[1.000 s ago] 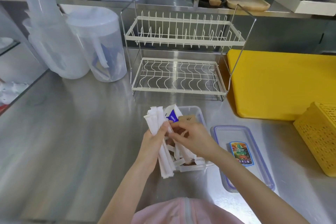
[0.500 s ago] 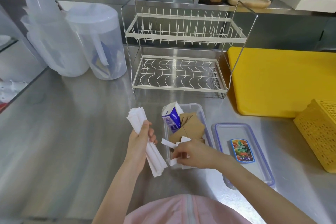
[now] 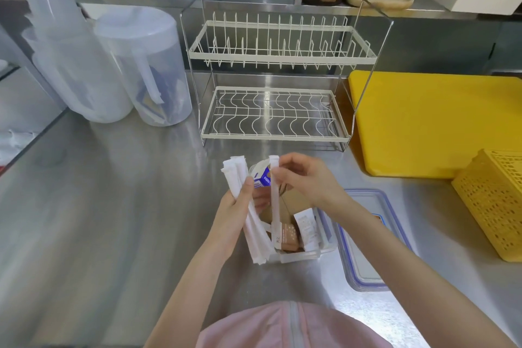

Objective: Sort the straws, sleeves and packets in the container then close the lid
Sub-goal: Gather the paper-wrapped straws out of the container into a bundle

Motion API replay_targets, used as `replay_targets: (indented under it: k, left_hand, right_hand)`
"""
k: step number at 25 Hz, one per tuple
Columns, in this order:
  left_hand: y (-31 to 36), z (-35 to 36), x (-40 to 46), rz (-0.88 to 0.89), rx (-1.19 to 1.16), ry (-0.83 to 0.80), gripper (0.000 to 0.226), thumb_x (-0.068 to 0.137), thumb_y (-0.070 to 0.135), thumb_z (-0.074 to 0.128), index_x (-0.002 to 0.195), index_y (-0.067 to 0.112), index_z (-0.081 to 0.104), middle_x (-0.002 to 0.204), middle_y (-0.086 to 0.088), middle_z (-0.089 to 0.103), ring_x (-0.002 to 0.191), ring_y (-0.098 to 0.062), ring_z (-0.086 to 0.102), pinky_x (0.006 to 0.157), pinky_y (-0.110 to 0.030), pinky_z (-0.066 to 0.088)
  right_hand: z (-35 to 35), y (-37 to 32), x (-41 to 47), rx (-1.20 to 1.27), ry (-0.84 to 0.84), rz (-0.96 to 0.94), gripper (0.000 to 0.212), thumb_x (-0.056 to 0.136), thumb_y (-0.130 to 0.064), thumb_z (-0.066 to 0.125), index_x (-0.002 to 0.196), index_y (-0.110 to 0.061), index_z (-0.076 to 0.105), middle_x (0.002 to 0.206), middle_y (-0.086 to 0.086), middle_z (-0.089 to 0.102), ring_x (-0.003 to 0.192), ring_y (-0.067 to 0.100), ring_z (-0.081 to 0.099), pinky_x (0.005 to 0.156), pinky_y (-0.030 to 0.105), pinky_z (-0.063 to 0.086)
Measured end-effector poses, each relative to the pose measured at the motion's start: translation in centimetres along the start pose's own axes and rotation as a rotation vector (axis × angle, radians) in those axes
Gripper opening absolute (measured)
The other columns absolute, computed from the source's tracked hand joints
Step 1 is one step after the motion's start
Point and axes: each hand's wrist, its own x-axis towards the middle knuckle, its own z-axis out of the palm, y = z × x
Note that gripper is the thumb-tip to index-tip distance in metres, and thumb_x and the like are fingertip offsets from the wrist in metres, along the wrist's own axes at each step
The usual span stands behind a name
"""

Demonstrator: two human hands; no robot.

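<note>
My left hand (image 3: 234, 213) grips a bundle of white paper-wrapped straws (image 3: 254, 234), held upright over the left side of the clear plastic container (image 3: 324, 251). Close beside the bundle, my right hand (image 3: 305, 178) pinches the top of a single wrapped straw (image 3: 274, 206) that hangs down into the container. Inside lie brown cardboard sleeves (image 3: 293, 202), a brown packet (image 3: 289, 237), a white packet (image 3: 306, 227) and a blue-and-white carton (image 3: 261, 178). The container's clear lid (image 3: 364, 268), blue-edged, lies flat on the counter to its right, partly under my right forearm.
A white wire dish rack (image 3: 275, 110) stands just behind the container. Clear plastic jugs (image 3: 141, 70) stand at the back left. A yellow cutting board (image 3: 435, 124) and a yellow perforated basket (image 3: 494, 203) fill the right side. The steel counter (image 3: 113, 206) stretches to the left.
My right hand has lifted a single wrapped straw out of the container and brought it up beside the bundle. My left hand with the bundle has moved right, back over the container.
</note>
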Motion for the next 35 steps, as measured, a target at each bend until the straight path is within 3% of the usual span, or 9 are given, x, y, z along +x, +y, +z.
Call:
replay_targets:
  k: [4, 9, 11, 13, 16, 22, 27, 31, 35]
  left_hand:
    - [0.4, 0.8, -0.4, 0.024, 0.056, 0.032, 0.036, 0.095, 0.039, 0.036, 0.078, 0.023, 0.063, 0.062, 0.007, 0.067, 0.059, -0.006, 0.064, 0.06, -0.014, 0.05]
    - [0.2, -0.5, -0.2, 0.025, -0.003, 0.118, 0.042, 0.097, 0.036, 0.036, 0.062, 0.014, 0.046, 0.04, 0.008, 0.042, 0.038, -0.005, 0.039, 0.055, -0.023, 0.038]
    - [0.1, -1.3, 0.1, -0.009, -0.082, 0.18, 0.04, 0.096, 0.036, 0.038, 0.063, 0.015, 0.04, 0.037, 0.008, 0.039, 0.034, -0.006, 0.033, 0.046, -0.022, 0.035]
    - [0.0, -1.8, 0.2, -0.055, -0.099, 0.239, 0.044, 0.094, 0.041, 0.04, 0.059, 0.015, 0.035, 0.036, 0.008, 0.035, 0.032, -0.006, 0.029, 0.04, -0.018, 0.031]
    - [-0.3, -2.2, 0.0, -0.095, -0.058, 0.247, 0.047, 0.09, 0.048, 0.042, 0.057, 0.016, 0.034, 0.036, 0.009, 0.03, 0.032, -0.006, 0.025, 0.037, -0.017, 0.027]
    - [-0.9, -2.1, -0.2, -0.099, 0.036, 0.196, 0.041, 0.088, 0.04, 0.053, 0.061, 0.017, 0.034, 0.039, 0.01, 0.032, 0.037, -0.006, 0.031, 0.04, -0.017, 0.032]
    - [0.0, -1.0, 0.5, -0.07, 0.103, 0.165, 0.039, 0.092, 0.039, 0.046, 0.061, 0.015, 0.047, 0.054, 0.004, 0.05, 0.048, -0.012, 0.046, 0.059, -0.026, 0.042]
    - [1.2, 0.1, 1.2, -0.025, 0.094, 0.112, 0.032, 0.094, 0.038, 0.044, 0.083, 0.019, 0.066, 0.084, -0.005, 0.072, 0.086, -0.025, 0.068, 0.085, -0.036, 0.052]
    - [1.5, 1.0, 0.9, -0.035, 0.044, 0.031, 0.036, 0.093, 0.042, 0.042, 0.082, 0.014, 0.061, 0.057, 0.003, 0.066, 0.054, -0.014, 0.063, 0.062, -0.03, 0.054]
  right_hand:
    - [1.8, -0.2, 0.4, 0.056, -0.005, -0.021, 0.011, 0.086, -0.006, 0.059, 0.078, -0.015, 0.058, 0.068, -0.003, 0.059, 0.048, -0.007, 0.056, 0.055, 0.005, 0.047]
    - [2.5, 1.2, 0.4, -0.04, -0.005, 0.008, 0.012, 0.089, -0.022, 0.055, 0.093, -0.022, 0.067, 0.086, -0.004, 0.067, 0.079, 0.007, 0.065, 0.082, 0.026, 0.053]
    - [2.6, 2.4, 0.2, -0.282, -0.002, 0.039, 0.019, 0.09, -0.027, 0.053, 0.101, -0.024, 0.067, 0.094, -0.006, 0.069, 0.091, 0.007, 0.065, 0.084, 0.022, 0.053]
    - [2.9, 4.0, -0.2, -0.519, -0.113, 0.055, 0.024, 0.09, -0.024, 0.053, 0.11, -0.018, 0.065, 0.108, -0.002, 0.067, 0.103, 0.009, 0.058, 0.077, 0.005, 0.048]
    - [4.3, 5.8, -1.2, -0.565, -0.296, 0.074, 0.027, 0.089, -0.016, 0.056, 0.113, -0.006, 0.06, 0.111, 0.012, 0.065, 0.101, 0.02, 0.059, 0.086, 0.024, 0.051]
    - [3.8, 4.9, -0.6, -0.625, -0.067, 0.004, 0.029, 0.086, -0.038, 0.054, 0.097, -0.013, 0.065, 0.099, 0.006, 0.069, 0.098, 0.02, 0.061, 0.08, 0.03, 0.052]
    - [0.9, 0.2, 0.4, -0.031, 0.088, -0.008, 0.014, 0.085, -0.013, 0.062, 0.075, -0.023, 0.062, 0.07, -0.007, 0.062, 0.055, -0.01, 0.057, 0.056, 0.003, 0.044]
    - [0.8, -1.2, 0.9, 0.115, 0.069, -0.02, 0.016, 0.084, -0.01, 0.063, 0.076, -0.024, 0.063, 0.067, -0.002, 0.059, 0.05, -0.004, 0.054, 0.051, 0.006, 0.041]
    - [1.6, -0.7, 0.9, 0.111, 0.042, -0.031, 0.017, 0.085, -0.008, 0.062, 0.077, -0.023, 0.062, 0.076, 0.004, 0.062, 0.064, 0.004, 0.057, 0.059, 0.005, 0.045]
